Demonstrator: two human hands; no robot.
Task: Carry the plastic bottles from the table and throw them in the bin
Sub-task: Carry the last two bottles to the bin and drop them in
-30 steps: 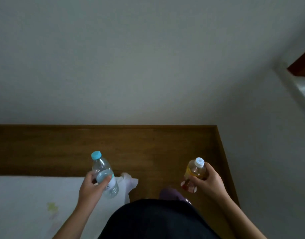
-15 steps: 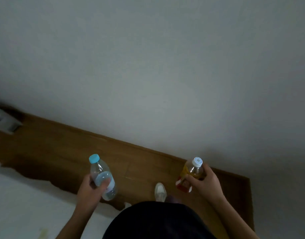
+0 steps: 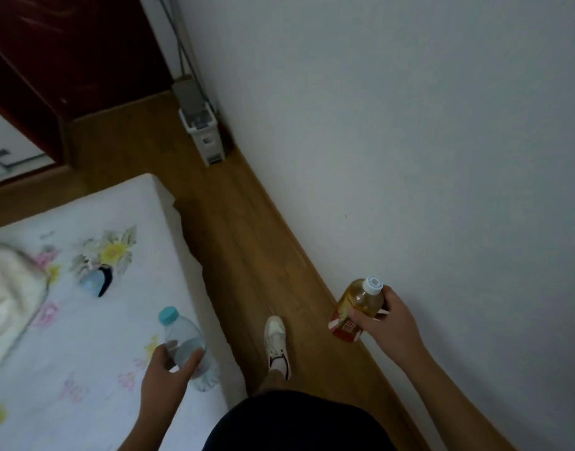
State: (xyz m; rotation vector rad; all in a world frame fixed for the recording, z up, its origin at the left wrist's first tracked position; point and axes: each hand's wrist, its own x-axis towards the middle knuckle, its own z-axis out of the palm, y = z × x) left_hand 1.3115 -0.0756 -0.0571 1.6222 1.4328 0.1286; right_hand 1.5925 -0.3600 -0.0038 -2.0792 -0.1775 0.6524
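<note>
Well beyond both hands stands the bin (image 3: 201, 128). Left hand (image 3: 164, 375) clasps a clear bottle (image 3: 185, 340), right hand (image 3: 387, 317) an amber bottle (image 3: 357, 304); a loose hold while walking could drop one.

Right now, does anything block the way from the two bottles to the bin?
Nothing visible does. The clear bottle in the left hand and amber bottle in the right hand face a bare floor strip, between bed and wall, up to the bin.

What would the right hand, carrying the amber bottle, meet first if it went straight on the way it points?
Nothing close: the right hand with its amber bottle points along the wooden floor; first in line seems the white bin by the wall, though depth is unclear.
</note>
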